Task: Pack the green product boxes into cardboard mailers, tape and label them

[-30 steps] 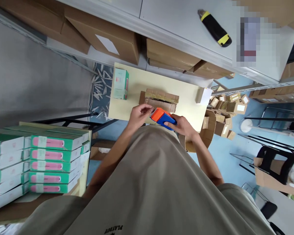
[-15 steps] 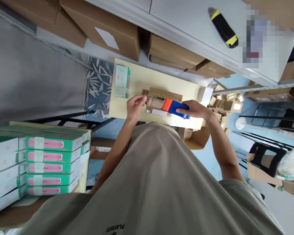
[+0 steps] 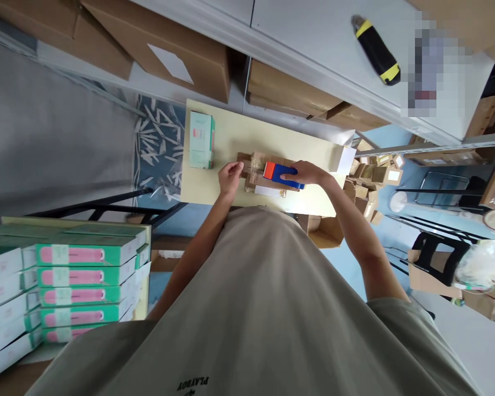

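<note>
A blue and orange tape dispenser is gripped in my right hand, over a small brown cardboard box on the cream-topped table. Its orange end points left, and shiny clear tape shows on the box beside it. At the box's left end, my left hand is closed with thumb and fingers pinched together; what lies between the fingertips is too small to make out. A white label shows at the box's near edge.
One green and white carton stands on the table's left part. Stacked green cartons with pink pictures fill the lower left. Above the table runs a grey shelf bearing a black and yellow utility knife. An open cardboard box sits below the table.
My right hand has moved left with the tape dispenser, closer to my left hand. The tape span between them has shortened. My left hand stays near the box's left end.
</note>
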`<move>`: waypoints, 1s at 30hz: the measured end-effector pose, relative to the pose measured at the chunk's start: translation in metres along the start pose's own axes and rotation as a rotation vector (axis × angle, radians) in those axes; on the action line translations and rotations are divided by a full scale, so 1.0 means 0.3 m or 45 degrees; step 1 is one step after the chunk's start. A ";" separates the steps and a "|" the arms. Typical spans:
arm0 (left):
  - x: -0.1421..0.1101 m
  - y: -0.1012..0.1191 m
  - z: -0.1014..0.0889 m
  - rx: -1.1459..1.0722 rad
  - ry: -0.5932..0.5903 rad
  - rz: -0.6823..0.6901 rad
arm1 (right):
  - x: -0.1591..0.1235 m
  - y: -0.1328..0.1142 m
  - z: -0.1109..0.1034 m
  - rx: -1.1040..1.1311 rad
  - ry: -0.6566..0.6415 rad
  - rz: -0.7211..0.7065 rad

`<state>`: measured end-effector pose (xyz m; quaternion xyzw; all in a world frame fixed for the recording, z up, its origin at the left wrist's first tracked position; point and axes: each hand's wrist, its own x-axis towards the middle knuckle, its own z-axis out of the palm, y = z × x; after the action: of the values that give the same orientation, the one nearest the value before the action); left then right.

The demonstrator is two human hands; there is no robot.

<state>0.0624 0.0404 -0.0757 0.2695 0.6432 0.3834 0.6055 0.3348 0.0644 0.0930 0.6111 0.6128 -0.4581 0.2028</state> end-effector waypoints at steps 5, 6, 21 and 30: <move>0.044 -0.057 0.023 0.195 -0.131 0.122 | 0.011 0.002 0.013 0.011 0.005 -0.028; 0.047 -0.056 0.023 0.280 -0.137 0.161 | 0.014 0.005 0.013 0.008 0.007 -0.032; -0.080 0.048 0.104 1.034 -0.713 0.898 | 0.045 0.049 0.022 0.079 0.006 -0.109; -0.085 0.034 0.104 1.213 -0.648 0.881 | 0.041 0.091 0.009 0.095 0.014 -0.188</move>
<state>0.0949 0.0308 -0.0519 0.7834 0.4552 0.1529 0.3945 0.3575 0.0646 0.0730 0.5739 0.6398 -0.4910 0.1422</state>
